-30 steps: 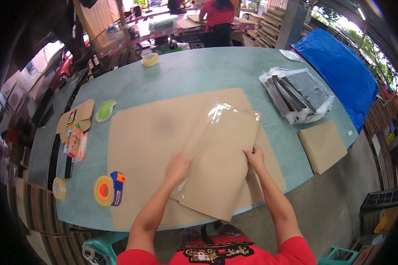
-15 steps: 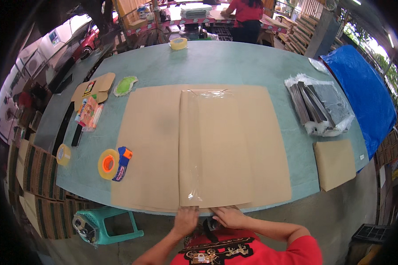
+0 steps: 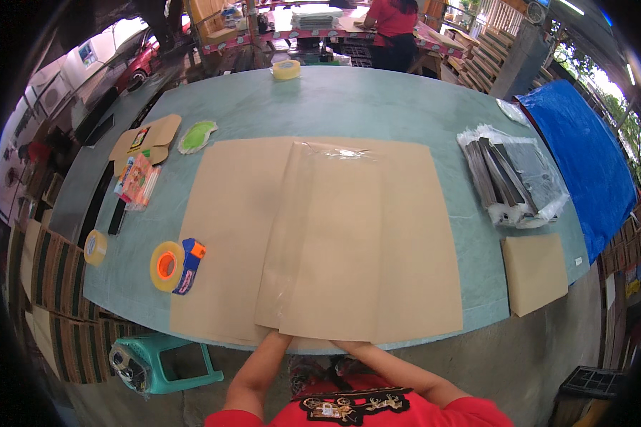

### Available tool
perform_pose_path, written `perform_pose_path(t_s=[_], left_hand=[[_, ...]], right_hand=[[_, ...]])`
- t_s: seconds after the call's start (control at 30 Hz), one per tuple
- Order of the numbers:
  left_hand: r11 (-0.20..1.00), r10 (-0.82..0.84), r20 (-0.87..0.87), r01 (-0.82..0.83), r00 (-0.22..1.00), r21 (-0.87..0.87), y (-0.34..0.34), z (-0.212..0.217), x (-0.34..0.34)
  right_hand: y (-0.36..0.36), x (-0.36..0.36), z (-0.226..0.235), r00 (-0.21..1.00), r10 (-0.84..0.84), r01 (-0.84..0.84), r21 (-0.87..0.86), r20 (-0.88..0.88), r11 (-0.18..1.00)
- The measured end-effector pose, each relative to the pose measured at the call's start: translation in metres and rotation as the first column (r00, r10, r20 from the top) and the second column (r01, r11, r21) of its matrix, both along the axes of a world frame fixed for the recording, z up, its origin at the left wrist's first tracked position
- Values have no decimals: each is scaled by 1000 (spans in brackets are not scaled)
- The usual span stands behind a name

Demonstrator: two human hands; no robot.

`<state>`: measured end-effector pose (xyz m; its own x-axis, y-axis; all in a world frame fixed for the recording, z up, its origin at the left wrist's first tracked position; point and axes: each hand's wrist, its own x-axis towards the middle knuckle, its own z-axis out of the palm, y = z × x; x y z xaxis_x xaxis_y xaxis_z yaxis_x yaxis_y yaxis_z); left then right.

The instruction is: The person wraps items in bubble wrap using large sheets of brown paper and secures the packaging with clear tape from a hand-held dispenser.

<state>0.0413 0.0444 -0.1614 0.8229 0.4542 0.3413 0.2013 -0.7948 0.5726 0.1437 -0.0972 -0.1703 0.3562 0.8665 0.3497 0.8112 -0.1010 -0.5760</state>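
Observation:
A large folded sheet of brown kraft paper (image 3: 335, 249), taped along a seam, lies on top of wider brown paper (image 3: 221, 235) in the middle of the table. Shiny clear tape shows at its far edge and near corner. My left hand (image 3: 278, 339) reaches in under the near edge of the folded paper, left of centre. Close to it, my right hand (image 3: 353, 346) goes under the same edge. The paper hides the fingers of both hands, so how they are closed does not show.
On the green table (image 3: 377, 99), a tape dispenser (image 3: 176, 267) lies left of the paper. Also there are tape rolls (image 3: 95, 247), a packet of orange-and-white items (image 3: 139, 181), plastic-wrapped dark strips (image 3: 516, 174) and a folded brown paper piece (image 3: 535, 274). A green stool (image 3: 167, 363) stands below. Another person (image 3: 394, 28) works beyond.
Both hands have slid forward from the near edge to underneath the paper. The folded paper's near end has shifted left and now slants and bulges.

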Motion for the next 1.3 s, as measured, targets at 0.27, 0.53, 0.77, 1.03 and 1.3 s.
perform_pose_path(t_s=[0.27, 0.53, 0.77, 1.03, 1.3], left_hand=[[998, 61, 12, -61, 998, -8, -19, -10, 10], [998, 64, -17, -64, 998, -7, 10, 4, 13], [997, 79, -1, -79, 997, -8, -20, 0, 17], [997, 69, -12, -69, 998, -30, -11, 3, 21], [998, 53, -6, -53, 999, -43, 2, -4, 20]], right_hand=[[1, -5, 8, 1000, 25, -24, 69, -17, 997], [12, 0, 31, 976, 60, -74, -61, -208, 995], [15, 4, 34, 999, -13, 10, 62, 40, 998], [5, -5, 10, 982, 62, -69, -37, -176, 997], [8, -2, 24, 948, 121, -154, -91, -294, 984]])
